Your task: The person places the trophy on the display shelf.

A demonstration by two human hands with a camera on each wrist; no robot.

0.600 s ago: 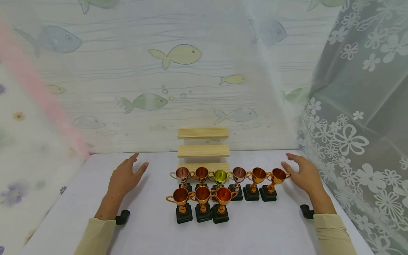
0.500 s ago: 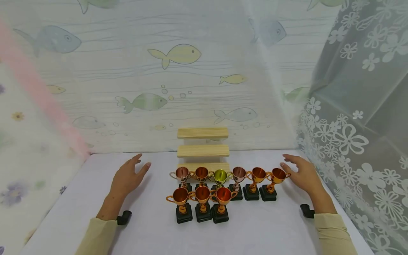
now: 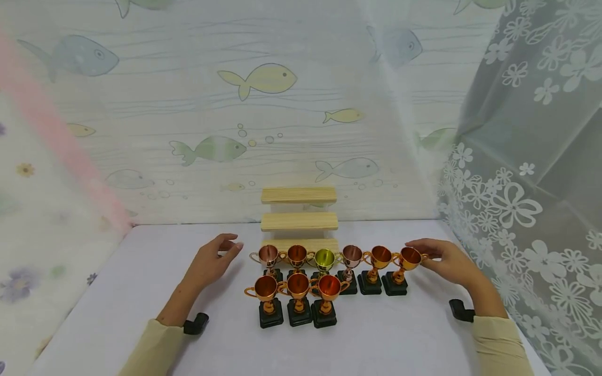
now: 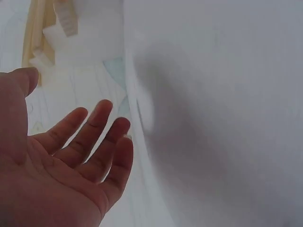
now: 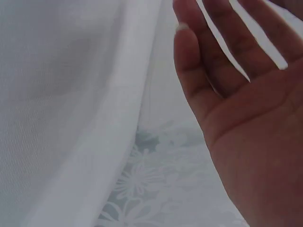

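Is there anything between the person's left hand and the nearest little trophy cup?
Nothing visible. The left hand is open over bare white table, and the pinkish cup at the left end of the back row stands just beside its fingertips, with only a gap between them.

A white cloth-covered tabletop (image 3: pixel 117 292) fills the lower half of the frame. At its far middle stands a pale three-step wooden riser (image 3: pixel 299 220). Directly before it stand small shiny metallic trophy cups on black square bases (image 3: pixel 324 274): six in the back row, three in front, lower centre.
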